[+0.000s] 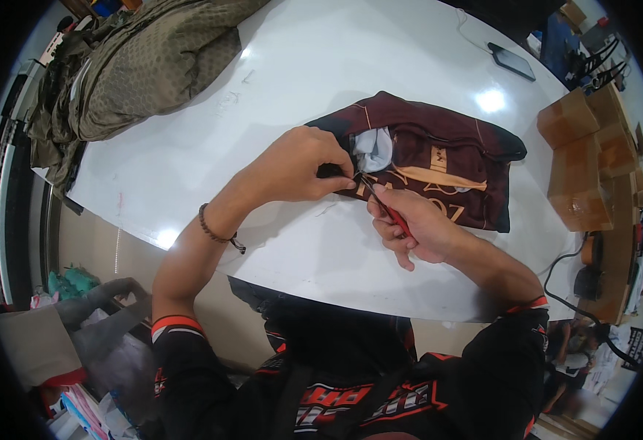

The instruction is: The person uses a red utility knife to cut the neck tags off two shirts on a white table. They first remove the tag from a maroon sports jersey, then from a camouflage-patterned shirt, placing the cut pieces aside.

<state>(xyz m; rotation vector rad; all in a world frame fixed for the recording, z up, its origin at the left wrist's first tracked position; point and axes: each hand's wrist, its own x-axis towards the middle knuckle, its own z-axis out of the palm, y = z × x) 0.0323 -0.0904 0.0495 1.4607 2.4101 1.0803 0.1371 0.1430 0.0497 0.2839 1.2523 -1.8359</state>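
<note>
A folded maroon garment (446, 136) with dark navy edges and orange lettering lies on the white table (277, 81). A light grey piece of cloth (373, 149) shows through an opening near its left end. My left hand (308, 167) is closed, thumb and forefinger pinching the left edge of the garment. From the other side my right hand (418, 221) grips small red-handled snips (400, 219), their metal tips against the cloth beside the left fingertips. What exactly lies between the tips is too small to make out.
A heap of olive patterned fabric (167, 70) covers the table's far left. A phone (511, 61) with a cable rests at the far right. Brown cardboard boxes (575, 165) stand off the right edge, with a black cable (556, 268) hanging nearby. More cloth (108, 345) is piled at lower left.
</note>
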